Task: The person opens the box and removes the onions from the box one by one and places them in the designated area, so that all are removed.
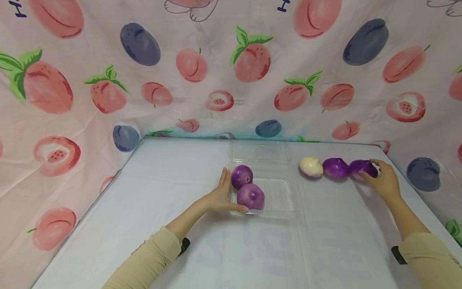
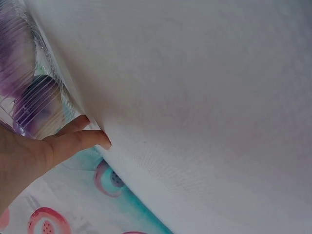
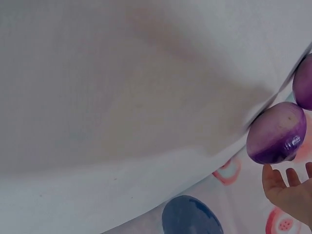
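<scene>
A clear plastic clamshell box (image 1: 278, 196) lies with its lid (image 1: 260, 152) folded back. Two purple onions (image 1: 250, 196) sit at its left side. My left hand (image 1: 218, 196) rests against the box's left wall, fingers straight and thumb along the front edge. In the left wrist view, the fingers (image 2: 80, 139) touch down beside the ribbed wall. To the right stand a pale onion (image 1: 311, 167), a purple onion (image 1: 336, 168) and the rightmost purple onion (image 1: 357, 167) in a row. My right hand (image 1: 386, 180) holds the rightmost onion between thumb and fingers.
A white-covered table (image 1: 173, 176) bears everything. Fruit-printed cloth (image 1: 202, 100) hangs behind it and along both sides. The pale onion stands a short way from the box's right edge.
</scene>
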A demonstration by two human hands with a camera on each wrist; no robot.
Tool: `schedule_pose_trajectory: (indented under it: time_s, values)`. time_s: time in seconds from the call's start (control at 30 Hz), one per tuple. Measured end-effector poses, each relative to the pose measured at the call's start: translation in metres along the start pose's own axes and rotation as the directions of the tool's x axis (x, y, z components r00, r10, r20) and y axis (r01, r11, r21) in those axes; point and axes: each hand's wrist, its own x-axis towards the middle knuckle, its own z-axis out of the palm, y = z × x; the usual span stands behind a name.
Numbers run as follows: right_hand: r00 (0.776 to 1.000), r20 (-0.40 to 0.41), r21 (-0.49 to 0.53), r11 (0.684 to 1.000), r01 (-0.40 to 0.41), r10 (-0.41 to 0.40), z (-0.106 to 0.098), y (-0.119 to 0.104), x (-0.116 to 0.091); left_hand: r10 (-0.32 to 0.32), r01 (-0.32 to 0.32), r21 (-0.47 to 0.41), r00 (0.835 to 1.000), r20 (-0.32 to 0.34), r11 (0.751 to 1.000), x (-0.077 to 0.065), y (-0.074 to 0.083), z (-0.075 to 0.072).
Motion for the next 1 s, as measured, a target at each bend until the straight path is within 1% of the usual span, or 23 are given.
schedule_pose_trajectory:
  time_s: [0.07, 0.23, 0.4, 0.5, 0.73, 0.83, 1.0]
  values:
    - [1.000, -0.008, 0.011, 1.000, 0.002, -0.002, 0.001, -0.003, -0.002, -0.002, 0.002, -0.006, 1.000, 0.000, 1.000, 0.000, 0.000, 0.000]
    - [0.997, -0.074, 0.051, 0.998, 0.034, -0.030, 0.002, -0.015, -0.006, -0.005, 0.006, -0.020, 1.000, 0.006, 1.000, -0.001, 0.000, 0.000]
    - [0.986, -0.152, 0.060, 0.995, 0.078, -0.069, 0.004, -0.029, -0.007, -0.006, 0.006, -0.027, 1.000, 0.009, 1.000, -0.002, 0.001, -0.001]
    - [0.979, -0.178, 0.066, 0.992, 0.109, -0.096, 0.006, -0.037, -0.007, -0.002, 0.003, -0.037, 1.000, 0.011, 0.999, -0.002, 0.002, -0.001]
    - [0.966, -0.166, 0.063, 0.976, 0.210, -0.197, 0.014, -0.052, -0.011, -0.001, 0.002, -0.030, 1.000, 0.008, 1.000, -0.001, 0.002, -0.001]
    - [0.956, -0.169, 0.065, 0.965, 0.254, -0.241, 0.018, -0.058, -0.014, -0.002, 0.002, -0.035, 1.000, 0.009, 0.999, -0.001, 0.001, -0.001]
    - [0.953, -0.143, 0.063, 0.958, 0.278, -0.267, 0.021, -0.068, -0.019, -0.004, 0.004, -0.024, 1.000, 0.012, 1.000, -0.002, 0.002, -0.001]
